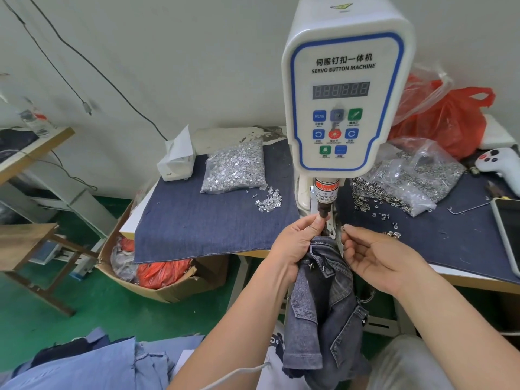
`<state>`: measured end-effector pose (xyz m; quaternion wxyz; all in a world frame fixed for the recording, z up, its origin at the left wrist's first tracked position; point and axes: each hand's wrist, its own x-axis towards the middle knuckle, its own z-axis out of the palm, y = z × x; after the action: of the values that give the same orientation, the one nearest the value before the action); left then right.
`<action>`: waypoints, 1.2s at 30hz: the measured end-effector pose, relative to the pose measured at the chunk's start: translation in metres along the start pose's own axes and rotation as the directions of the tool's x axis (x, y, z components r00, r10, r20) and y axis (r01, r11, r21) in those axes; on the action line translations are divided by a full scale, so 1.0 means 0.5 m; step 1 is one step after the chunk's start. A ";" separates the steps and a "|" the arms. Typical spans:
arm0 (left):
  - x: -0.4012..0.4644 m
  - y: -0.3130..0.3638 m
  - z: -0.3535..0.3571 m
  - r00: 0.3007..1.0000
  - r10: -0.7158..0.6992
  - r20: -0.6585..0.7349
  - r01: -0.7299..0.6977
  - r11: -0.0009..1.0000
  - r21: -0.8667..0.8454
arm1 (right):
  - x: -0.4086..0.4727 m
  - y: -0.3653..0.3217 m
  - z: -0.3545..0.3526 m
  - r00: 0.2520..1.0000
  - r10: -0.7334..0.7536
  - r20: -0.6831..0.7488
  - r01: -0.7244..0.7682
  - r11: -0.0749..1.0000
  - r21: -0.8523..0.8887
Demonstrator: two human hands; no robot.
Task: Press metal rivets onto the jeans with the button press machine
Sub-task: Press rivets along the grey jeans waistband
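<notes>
Two hands position grey jeans under a button press, mid-task.

At centre frame, the left hand [295, 243] clamps the jeans [323, 305] at the top edge, fingertips up at the press head [323, 212] of the button machine [342, 91]. The right hand [374, 257] pinches something too small to identify. One rivet [311, 266] already shows on the denim; this one seems not yet pressed. Bags of rivets [235, 170] wait behind.

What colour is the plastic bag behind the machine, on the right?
Red-orange, with a clear plastic bag lying partly over it. The red plastic bag shows in the head view.
</notes>
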<state>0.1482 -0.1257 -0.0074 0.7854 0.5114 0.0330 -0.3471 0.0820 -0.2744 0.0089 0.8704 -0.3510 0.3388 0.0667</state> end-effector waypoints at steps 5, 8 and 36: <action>0.003 -0.002 -0.003 1.000 -0.003 -0.025 0.003 1.000 -0.015 | -0.001 0.000 0.002 1.000 -0.002 0.003 0.002 1.000 0.003; 0.004 -0.001 -0.005 1.000 0.003 -0.029 -0.003 1.000 -0.021 | -0.001 -0.002 0.003 1.000 -0.005 0.005 0.005 1.000 0.002; -0.051 -0.007 -0.045 0.978 0.116 -0.174 -0.091 0.985 0.149 | -0.005 0.013 0.002 1.000 0.018 0.022 -0.018 1.000 0.019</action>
<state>0.1335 -0.0949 -0.0105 0.7583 0.5960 0.0535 -0.2587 0.0783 -0.2684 0.0074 0.8766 -0.3391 0.3332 0.0750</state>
